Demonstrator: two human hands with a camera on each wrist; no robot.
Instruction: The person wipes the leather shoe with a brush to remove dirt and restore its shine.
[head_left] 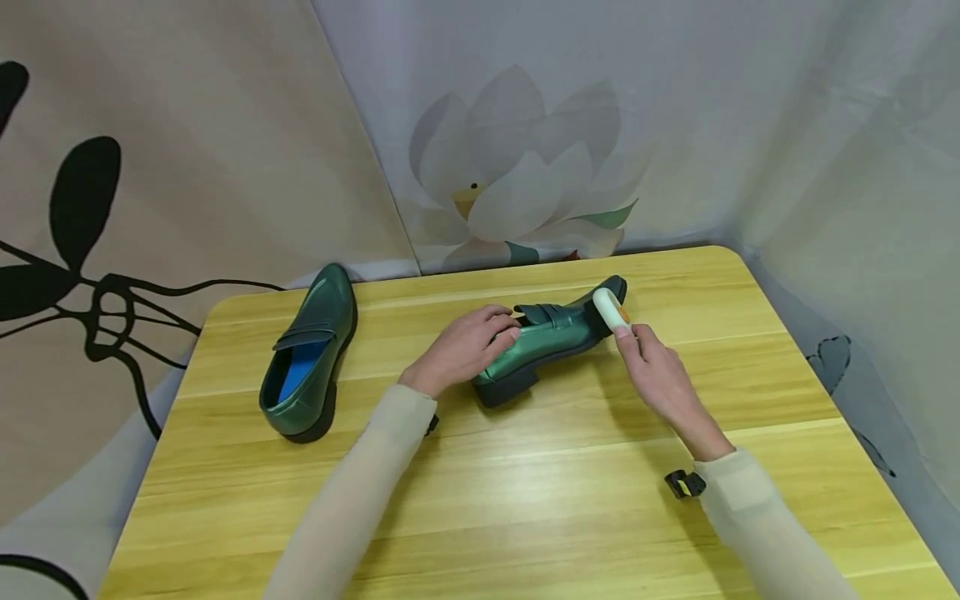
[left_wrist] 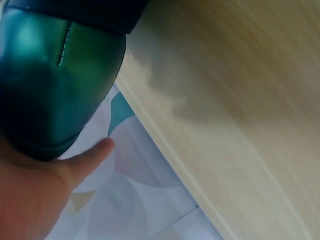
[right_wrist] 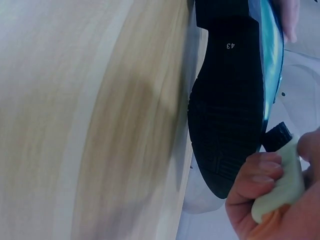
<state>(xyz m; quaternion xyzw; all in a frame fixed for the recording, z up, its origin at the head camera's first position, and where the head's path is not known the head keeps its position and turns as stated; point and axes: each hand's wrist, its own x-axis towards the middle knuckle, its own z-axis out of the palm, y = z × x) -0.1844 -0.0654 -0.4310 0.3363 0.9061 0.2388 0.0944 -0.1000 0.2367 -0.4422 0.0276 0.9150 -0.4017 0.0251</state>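
Observation:
My left hand (head_left: 468, 346) holds a green leather loafer (head_left: 551, 337) by the heel end, its fingers at the shoe's opening and the thumb along the outside. The loafer is tilted up off the table, toe pointing right and away. Its black sole (right_wrist: 227, 95), marked 43, faces the right wrist camera. In my right hand (head_left: 660, 371) is a small brush (head_left: 611, 308) with a pale handle, an orange part and dark bristles (right_wrist: 277, 136). The bristles are at the side of the loafer near the toe. The heel's back (left_wrist: 60, 95) fills a corner of the left wrist view.
A second green loafer (head_left: 311, 354) with a blue insole stands at the left of the wooden table (head_left: 510, 508), toe toward the back. Behind the table hangs pale cloth (head_left: 600, 125) with a flower print. The table's far edge lies just beyond the shoes.

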